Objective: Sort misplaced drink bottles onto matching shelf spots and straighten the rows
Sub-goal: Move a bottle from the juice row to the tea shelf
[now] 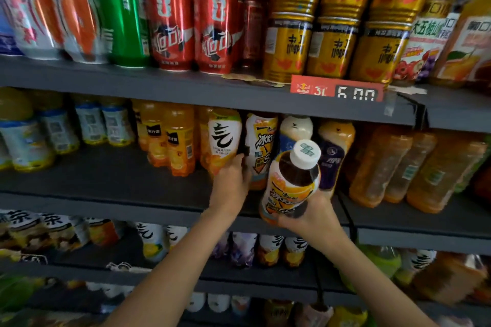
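Stocked grey shelves (186, 87) fill the view: cans above, juice and tea bottles on the middle shelf (106, 180), more below. On that middle shelf, the left hand (232, 180) curls its fingers round the foot of a white-and-orange juice bottle (224, 138), apparently nudging it aside to open a slot. The right hand (309, 216) grips a dark iced-tea bottle (291, 183) by its base, white cap tilted toward the camera, just in front of the matching iced-tea bottle (259, 146) on the shelf, likely its proper row.
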The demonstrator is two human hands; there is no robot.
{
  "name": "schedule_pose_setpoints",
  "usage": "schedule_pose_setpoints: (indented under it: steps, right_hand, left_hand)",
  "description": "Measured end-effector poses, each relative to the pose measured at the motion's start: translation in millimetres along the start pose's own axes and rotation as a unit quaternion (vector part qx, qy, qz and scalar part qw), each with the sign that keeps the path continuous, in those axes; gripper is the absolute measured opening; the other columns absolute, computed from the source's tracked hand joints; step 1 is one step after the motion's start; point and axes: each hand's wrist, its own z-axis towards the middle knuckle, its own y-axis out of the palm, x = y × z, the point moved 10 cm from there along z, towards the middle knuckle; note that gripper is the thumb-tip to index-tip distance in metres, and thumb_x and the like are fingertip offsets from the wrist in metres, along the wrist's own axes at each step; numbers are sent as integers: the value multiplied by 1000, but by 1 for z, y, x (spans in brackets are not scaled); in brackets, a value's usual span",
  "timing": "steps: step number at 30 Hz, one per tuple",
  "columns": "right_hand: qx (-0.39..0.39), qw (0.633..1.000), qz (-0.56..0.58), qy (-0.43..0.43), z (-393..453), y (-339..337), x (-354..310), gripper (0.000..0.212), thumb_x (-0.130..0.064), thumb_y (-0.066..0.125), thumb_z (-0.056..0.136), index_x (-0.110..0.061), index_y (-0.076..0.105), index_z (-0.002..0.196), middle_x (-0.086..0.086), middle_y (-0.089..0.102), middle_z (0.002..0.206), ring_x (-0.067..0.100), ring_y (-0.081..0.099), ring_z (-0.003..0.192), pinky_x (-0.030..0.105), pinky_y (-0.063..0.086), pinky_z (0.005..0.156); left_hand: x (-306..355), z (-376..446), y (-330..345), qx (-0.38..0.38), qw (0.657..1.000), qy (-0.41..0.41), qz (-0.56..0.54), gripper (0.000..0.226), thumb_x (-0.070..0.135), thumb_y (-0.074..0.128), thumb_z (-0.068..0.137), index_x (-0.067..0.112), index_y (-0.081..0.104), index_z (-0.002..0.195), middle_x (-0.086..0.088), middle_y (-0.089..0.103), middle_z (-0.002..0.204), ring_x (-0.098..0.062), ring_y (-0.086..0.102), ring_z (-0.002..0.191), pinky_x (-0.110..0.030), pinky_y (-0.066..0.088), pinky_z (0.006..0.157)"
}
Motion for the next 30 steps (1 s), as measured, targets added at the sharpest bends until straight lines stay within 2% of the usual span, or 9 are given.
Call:
schedule_pose_setpoints:
  steps: [4, 9, 11, 14, 18, 22, 24, 27, 30]
  right_hand:
    - [27, 999, 24, 21, 15, 26, -18, 58, -11, 83, 65, -31, 45, 104, -25, 54, 94, -13, 53, 86, -1, 40, 72]
    - [5, 997, 5, 75, 44, 46, -21, 64, -14, 78, 72, -9, 41, 124, 3, 58, 112, 15, 55, 106, 20, 41, 79]
    - [14, 996, -21, 90, 47, 46, -18, 63, -14, 77, 73, -8, 41, 125, 7, 56, 118, 20, 52, 112, 21, 38, 80]
    - [63, 992, -87, 72, 41, 41, -21, 67, -20, 78, 73, -7, 45, 130, 9, 49, 118, 21, 45, 114, 15, 31, 82]
    - [67, 989, -111, 72, 41, 39, -21, 59, -22, 77, 75, -7, 50, 125, 9, 55, 115, 22, 52, 108, 17, 34, 80]
    - [45, 989, -105, 94, 42, 35, -20, 50, -18, 75, 78, -7, 50, 119, 6, 63, 111, 22, 60, 102, 19, 40, 76]
    - [45, 988, -105, 108, 41, 35, -19, 49, -18, 74, 79, -6, 48, 119, 8, 64, 112, 23, 60, 103, 24, 44, 77]
    - [43, 983, -121, 127, 42, 37, -18, 47, -21, 70, 82, -5, 46, 120, 11, 63, 110, 27, 59, 104, 32, 45, 81]
    - [40, 980, -129, 148, 42, 38, -15, 42, -21, 67, 85, -3, 46, 117, 14, 62, 112, 30, 57, 107, 36, 46, 85]
  left_hand:
    - [-10, -25, -29, -18, 997, 60, -35, 48, 4, 57, 86, 12, 49, 133, -5, 60, 122, -19, 58, 110, -14, 37, 84]
    - [-16, -31, -24, -116, 983, 56, -127, 62, 15, 63, 86, 21, 35, 140, 5, 49, 132, -8, 49, 117, -25, 45, 95]
    - [-15, -32, -13, -151, 977, 53, -142, 67, 19, 65, 86, 21, 29, 143, 5, 47, 135, -7, 47, 119, -24, 43, 97]
    - [-20, -27, -7, -122, 980, 35, -153, 69, 20, 67, 85, 21, 29, 143, 1, 50, 133, -9, 50, 116, -29, 46, 97]
    - [-21, -21, -12, -96, 982, 45, -156, 61, 13, 67, 83, 16, 38, 137, 0, 52, 126, -11, 53, 111, -26, 48, 93]
    - [-44, 15, -59, 60, 987, -19, -148, 65, 11, 75, 74, 11, 42, 130, -5, 45, 130, -20, 44, 122, -37, 39, 104]
    - [-49, 38, -53, 29, 986, -60, -156, 73, 18, 78, 72, 9, 39, 133, -8, 46, 133, -22, 41, 126, -36, 36, 106]
    - [-48, 48, -23, -72, 975, -118, -172, 63, 21, 77, 75, 8, 45, 128, -7, 56, 128, -23, 50, 121, -27, 39, 92]
    - [-50, 44, -24, -65, 973, -126, -181, 53, 20, 77, 76, 9, 52, 121, -9, 59, 126, -24, 53, 119, -29, 41, 91]
